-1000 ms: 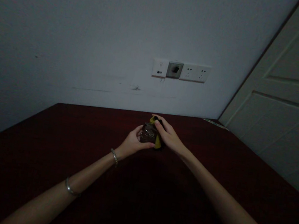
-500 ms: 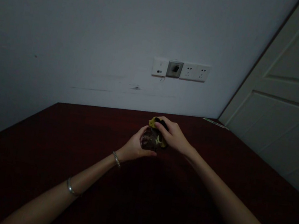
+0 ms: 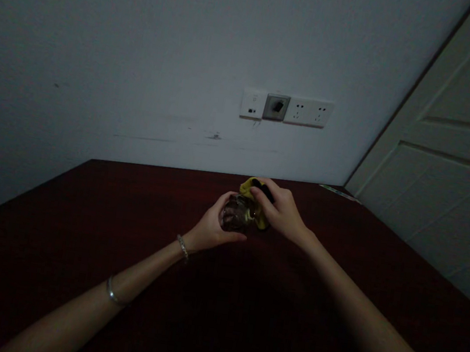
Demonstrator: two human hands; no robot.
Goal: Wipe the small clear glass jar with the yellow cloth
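Both my arms reach out over a dark red table (image 3: 78, 223) in dim light. My left hand (image 3: 212, 228) is closed round a small clear glass (image 3: 235, 214), which lies tilted on its side with its mouth toward me. My right hand (image 3: 285, 213) is closed on a yellow cloth (image 3: 254, 193) and presses it against the glass's far right side. A dark part of the cloth shows under my right fingers. Two thin bracelets sit on my left forearm.
A pale wall rises behind the table, with a row of sockets and a switch (image 3: 287, 108) above my hands. A panelled door (image 3: 454, 156) stands at the right. A thin pale strip (image 3: 338, 192) lies at the table's far right corner.
Both hands, with the glass and the cloth, have shifted slightly to the right and a little up. The glass has tilted so that its mouth faces me more.
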